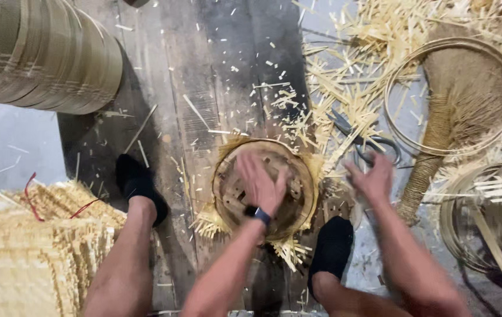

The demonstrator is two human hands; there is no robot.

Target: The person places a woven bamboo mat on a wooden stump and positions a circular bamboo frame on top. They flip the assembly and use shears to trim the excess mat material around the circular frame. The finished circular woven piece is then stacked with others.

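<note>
A round woven bamboo basket with a hoop rim and loose strip ends sticking out sits on the floor between my feet. My left hand, with a dark watch on the wrist, rests flat inside it, fingers spread on the weave. My right hand hovers blurred just right of the basket, fingers apart, holding nothing that I can see. Scissors lie on the floor right behind that hand.
A big roll of bamboo hoops lies top left. Stacked woven mats fill the bottom left. A hand broom and a bamboo ring lie right, amid cut bamboo scraps. More hoops sit lower right.
</note>
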